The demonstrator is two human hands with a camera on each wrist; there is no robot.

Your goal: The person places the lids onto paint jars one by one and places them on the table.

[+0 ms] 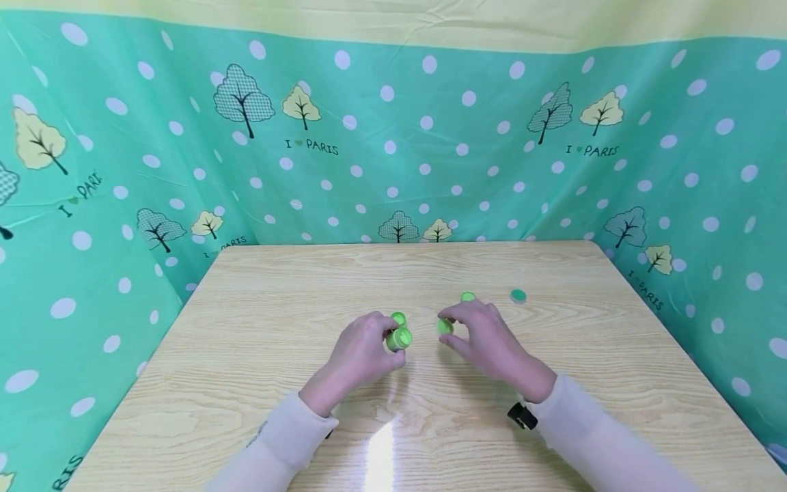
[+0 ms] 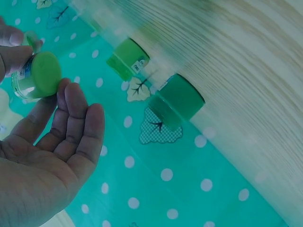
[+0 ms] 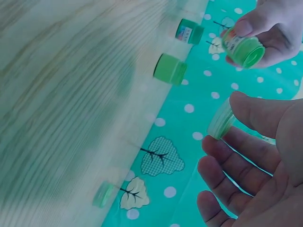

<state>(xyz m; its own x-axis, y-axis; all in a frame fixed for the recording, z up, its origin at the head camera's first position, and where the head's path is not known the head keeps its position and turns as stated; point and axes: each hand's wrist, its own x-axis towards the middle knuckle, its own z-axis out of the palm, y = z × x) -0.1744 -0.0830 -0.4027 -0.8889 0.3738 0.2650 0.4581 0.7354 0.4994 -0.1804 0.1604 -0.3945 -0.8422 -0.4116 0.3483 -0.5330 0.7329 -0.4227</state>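
Note:
In the head view my left hand [image 1: 365, 347] grips a small green jar [image 1: 400, 339], tilted with its open mouth toward the right hand. My right hand [image 1: 488, 342] pinches a light green round lid [image 1: 445, 326] between thumb and fingers, a short gap away from the jar. The right wrist view shows that lid [image 3: 221, 119] edge-on and the jar's mouth [image 3: 254, 56] uncovered. A darker green jar [image 2: 177, 100] stands on the table just beyond the left hand. Behind the right hand stands a light green jar [image 3: 169, 69], mostly hidden in the head view.
A teal-green lid [image 1: 518, 296] lies on the wooden table [image 1: 277, 301], beyond and to the right of the right hand. A green polka-dot cloth [image 1: 393, 137] hangs along the table's back and sides. Light glares off the front of the tabletop.

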